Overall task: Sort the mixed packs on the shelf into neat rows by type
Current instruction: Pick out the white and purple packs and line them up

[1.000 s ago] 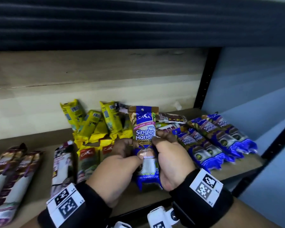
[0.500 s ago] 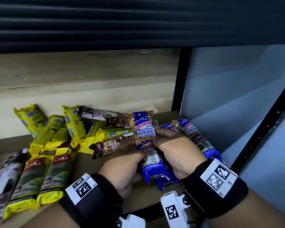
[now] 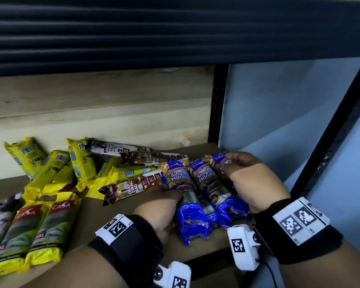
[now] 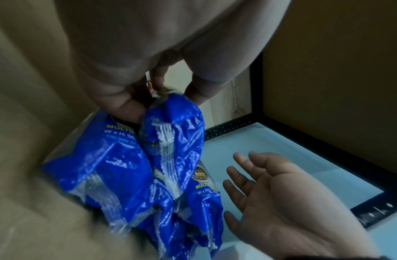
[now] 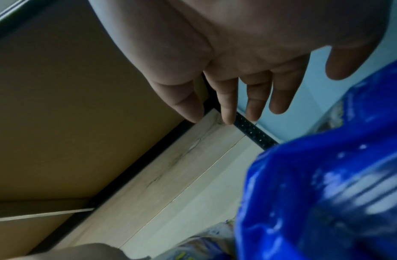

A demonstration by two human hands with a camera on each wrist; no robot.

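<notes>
1. The left hand [image 3: 162,206] pinches the leftmost blue pack [image 3: 182,196] at its middle; the left wrist view shows fingers and thumb closed round the crinkled blue wrapper, so this grip is holding the pack.
2. The right hand [image 3: 252,181] lies on the far side of the blue packs. In both wrist views its fingers [image 5: 228,98] are straight and spread, a wide grip holding nothing, though from the head view it seems to touch the rightmost pack.
3. Three blue packs lie side by side, touching, at the right end of the shelf [image 3: 116,217], near the black upright post [image 3: 217,104]. That row looks nearly formed.
4. At the near left, yellow packs [image 3: 50,229] already lie in a straight row.
5. Left to do, in my judgement: a jumble of yellow packs [image 3: 50,169] leans against the back wall, and brown draw-string packs [image 3: 133,185] lie crosswise over them.
6. Only the head view shows the whole shelf and the unsorted pile.
7. Only the wrist views show the undersides of the hands, which settles how each grip stands.
</notes>
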